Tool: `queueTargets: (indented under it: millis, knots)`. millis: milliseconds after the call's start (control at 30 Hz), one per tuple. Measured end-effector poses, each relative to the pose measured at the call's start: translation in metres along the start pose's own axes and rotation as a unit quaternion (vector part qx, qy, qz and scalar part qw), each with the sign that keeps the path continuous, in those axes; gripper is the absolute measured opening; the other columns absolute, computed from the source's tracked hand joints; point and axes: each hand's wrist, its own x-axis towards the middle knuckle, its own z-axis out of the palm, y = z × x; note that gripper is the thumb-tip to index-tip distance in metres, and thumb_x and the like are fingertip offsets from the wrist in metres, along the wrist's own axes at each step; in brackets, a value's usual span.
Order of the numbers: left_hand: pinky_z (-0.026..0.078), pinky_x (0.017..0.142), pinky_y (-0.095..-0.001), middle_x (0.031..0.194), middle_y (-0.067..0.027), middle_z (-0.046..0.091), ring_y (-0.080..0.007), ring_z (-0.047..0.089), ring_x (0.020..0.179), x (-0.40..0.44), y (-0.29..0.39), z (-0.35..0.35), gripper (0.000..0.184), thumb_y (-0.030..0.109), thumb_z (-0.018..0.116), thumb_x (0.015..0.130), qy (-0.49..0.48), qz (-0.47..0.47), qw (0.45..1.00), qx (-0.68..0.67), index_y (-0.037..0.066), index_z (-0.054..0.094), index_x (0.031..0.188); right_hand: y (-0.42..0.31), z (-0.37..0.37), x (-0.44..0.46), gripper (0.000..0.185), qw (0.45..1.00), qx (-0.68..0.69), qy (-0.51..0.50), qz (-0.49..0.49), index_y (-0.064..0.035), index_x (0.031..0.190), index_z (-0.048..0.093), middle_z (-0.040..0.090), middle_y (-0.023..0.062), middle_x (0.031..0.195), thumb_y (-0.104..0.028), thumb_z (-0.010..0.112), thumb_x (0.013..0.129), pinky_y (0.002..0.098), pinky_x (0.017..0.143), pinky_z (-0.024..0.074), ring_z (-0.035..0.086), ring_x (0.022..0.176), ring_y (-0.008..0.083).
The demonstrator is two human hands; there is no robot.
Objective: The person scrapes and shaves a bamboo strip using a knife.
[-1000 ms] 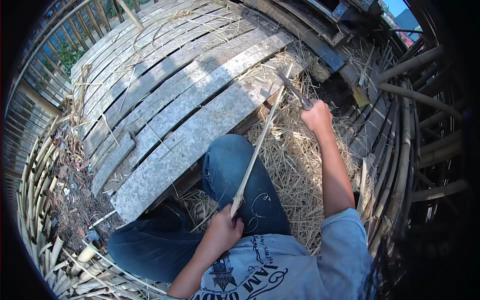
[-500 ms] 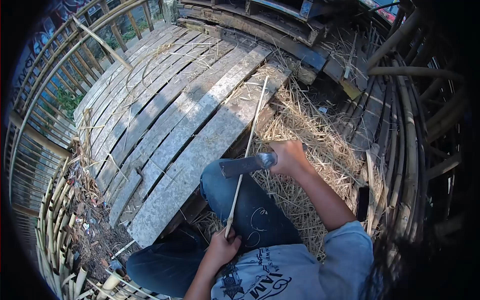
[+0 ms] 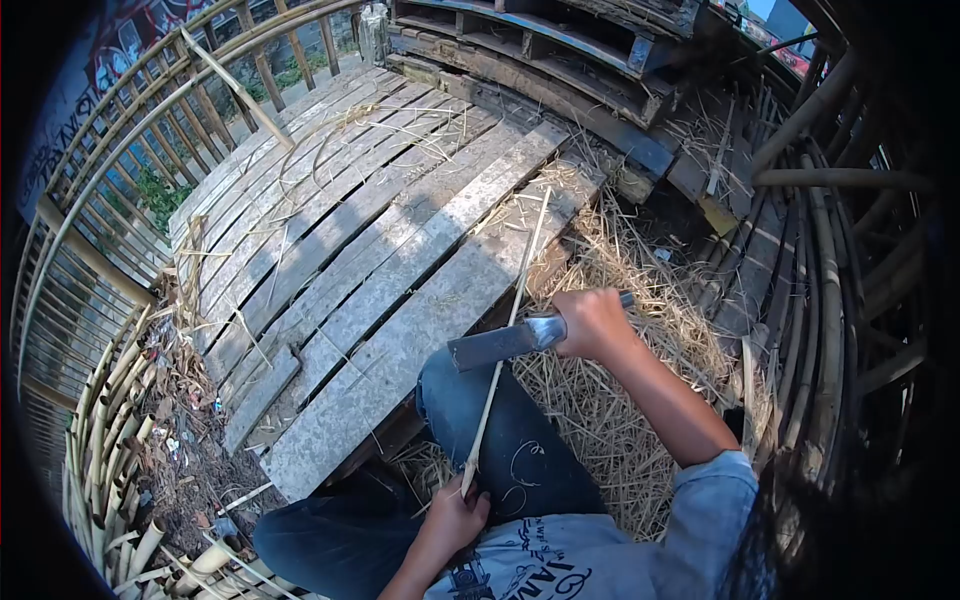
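A long, thin pale bamboo strip [image 3: 488,405] runs from my left hand across the jeans-clad knee, its far end over the slatted platform's edge. My left hand [image 3: 455,515] is closed around the near end of the strip, close to the lap. My right hand [image 3: 592,322] grips the handle of a wide-bladed knife [image 3: 495,346]. The blade lies flat-side up across the strip, just above the knee; whether it touches the strip I cannot tell. Loose fibres are bunched on the strip a little beyond my left hand.
A wooden slatted platform [image 3: 400,260] with scattered shavings fills the centre left. Straw-like shavings [image 3: 600,420] cover the ground at the right. Stacked pallets [image 3: 560,50] stand at the back. A bamboo fence [image 3: 110,200] and cut bamboo poles [image 3: 105,470] are at the left, with long poles [image 3: 825,300] at the right.
The knife has come from the strip's far end back toward the knee, its blade now pointing left. My left hand has kept its hold on the strip. The camera view has shifted.
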Motion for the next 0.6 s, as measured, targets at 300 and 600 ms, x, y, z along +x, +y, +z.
queueTargets:
  millis: [300, 600]
  knots:
    - [0.043, 0.056, -0.0329, 0.066, -0.0072, 0.049, -0.0151, 0.045, 0.058, -0.009, 0.009, -0.008, 0.024, 0.009, 0.071, 0.083, -0.068, -0.060, 0.996, -0.006, 0.000, 0.048, 0.084, 0.006, -0.007, 0.001, 0.022, 0.999, 0.026, -0.031, -0.026, -0.0020, 0.080, 0.068, 0.066, 0.0221, 0.070, -0.021, 0.066, 0.069, 0.0454, 0.064, 0.0552, 0.067, 0.066, 0.0403]
    - [0.040, 0.052, -0.0305, 0.062, -0.0027, 0.044, -0.0098, 0.040, 0.057, -0.010, -0.016, -0.006, 0.029, 0.011, 0.074, 0.081, -0.045, 0.005, 0.998, -0.039, 0.004, 0.045, 0.079, 0.041, -0.003, -0.010, 0.019, 0.990, 0.053, 0.031, 0.124, -0.0015, 0.075, 0.066, 0.065, 0.0213, 0.065, -0.020, 0.066, 0.069, 0.0467, 0.064, 0.0547, 0.066, 0.065, 0.0405]
